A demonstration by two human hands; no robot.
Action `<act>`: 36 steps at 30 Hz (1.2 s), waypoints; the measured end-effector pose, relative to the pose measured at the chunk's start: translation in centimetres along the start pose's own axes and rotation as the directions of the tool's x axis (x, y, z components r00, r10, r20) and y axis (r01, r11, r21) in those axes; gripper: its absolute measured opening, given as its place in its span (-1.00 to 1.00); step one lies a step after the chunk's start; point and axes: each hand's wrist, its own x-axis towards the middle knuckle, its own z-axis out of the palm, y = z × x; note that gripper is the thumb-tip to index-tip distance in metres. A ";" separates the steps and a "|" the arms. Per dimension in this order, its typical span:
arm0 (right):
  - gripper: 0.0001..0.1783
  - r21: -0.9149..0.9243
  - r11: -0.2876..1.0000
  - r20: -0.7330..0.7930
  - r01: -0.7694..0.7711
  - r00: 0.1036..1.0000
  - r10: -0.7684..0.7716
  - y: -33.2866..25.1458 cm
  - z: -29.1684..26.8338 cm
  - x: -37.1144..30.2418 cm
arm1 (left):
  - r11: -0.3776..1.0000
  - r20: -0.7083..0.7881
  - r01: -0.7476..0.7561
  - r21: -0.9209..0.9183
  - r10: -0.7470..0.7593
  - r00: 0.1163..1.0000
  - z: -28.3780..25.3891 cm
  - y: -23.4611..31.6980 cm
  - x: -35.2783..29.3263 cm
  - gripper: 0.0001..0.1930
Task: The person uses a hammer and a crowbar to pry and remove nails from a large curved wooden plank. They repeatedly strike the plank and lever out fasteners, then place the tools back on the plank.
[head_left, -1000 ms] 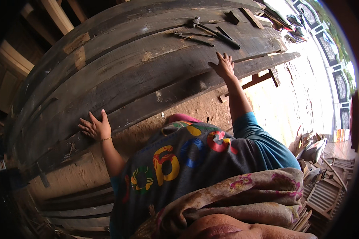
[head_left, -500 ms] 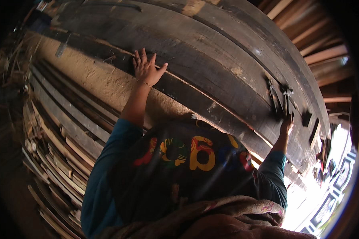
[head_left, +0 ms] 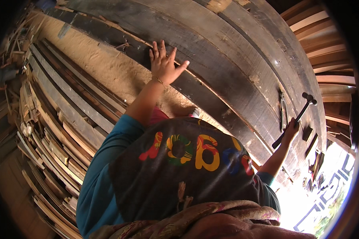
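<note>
My left hand (head_left: 166,68) lies with its fingers spread on the dark wooden tabletop (head_left: 211,44), across the gap beside its near plank (head_left: 203,97). Over at the right end, my right hand (head_left: 292,129) is closed round the handle of a hammer (head_left: 302,111). The hammer's dark metal head points up and away to the right, and its handle end sticks out below my fist. Just left of that hand, a pair of pliers (head_left: 282,110) lies on the tabletop.
Long boards and strips of wood (head_left: 64,107) are stacked to the left. Sandy ground (head_left: 91,55) shows between them and the table. Small dark blocks (head_left: 307,133) lie right of my right hand. More planks (head_left: 333,59) stand beyond the table's right end.
The hammer has come up off the tabletop in my right hand, its head now swung out to the right. My left hand stays spread on the wood; the view has shifted slightly.
</note>
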 end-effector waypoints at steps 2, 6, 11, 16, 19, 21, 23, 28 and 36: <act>-0.75 0.183 0.983 0.021 0.024 0.999 -0.028 -2.7 1.7 -3.6 | 0.986 -0.103 -0.101 -0.133 0.087 0.991 -1.2 -0.3 0.0 -0.34; -0.76 0.258 0.963 0.023 -0.075 0.997 0.072 -9.8 6.9 -13.2 | 0.604 -0.454 -0.609 -0.513 0.411 0.790 -5.8 -4.8 0.1 -0.47; -0.73 0.247 0.949 0.056 -0.194 0.981 0.186 -15.8 15.6 -27.3 | 0.584 -0.725 -0.717 -0.380 0.294 0.623 -11.0 -17.1 4.6 -0.62; -0.79 0.291 0.887 0.204 -0.358 0.929 0.308 -18.1 23.7 -36.5 | 0.785 -0.537 -0.499 -0.366 0.260 0.803 -11.4 -29.8 10.1 -0.71; -0.79 0.165 0.909 0.236 -0.384 0.910 0.342 -19.4 26.8 -38.5 | 0.829 -0.419 -0.412 -0.379 0.243 0.875 -10.0 -33.9 11.3 -0.70; -0.78 -0.111 0.967 0.259 -0.228 0.933 0.249 -20.3 27.1 -39.2 | 0.804 -0.372 -0.438 -0.402 0.294 0.881 -9.3 -34.0 11.6 -0.68; -0.71 -0.318 0.945 0.220 0.076 0.975 -0.005 -21.2 27.6 -39.8 | 0.793 -0.340 -0.467 -0.392 0.347 0.874 -8.7 -33.2 11.9 -0.67; -0.70 -0.485 0.868 0.316 0.100 0.946 0.068 -18.0 29.6 -40.1 | 0.807 -0.206 -0.444 -0.389 0.393 0.896 -7.5 -30.7 12.9 -0.59; -0.72 -0.228 0.971 0.294 0.068 0.956 0.002 -15.6 32.4 -40.3 | 0.858 -0.101 -0.451 -0.245 0.440 0.892 -5.6 -28.7 14.2 -0.66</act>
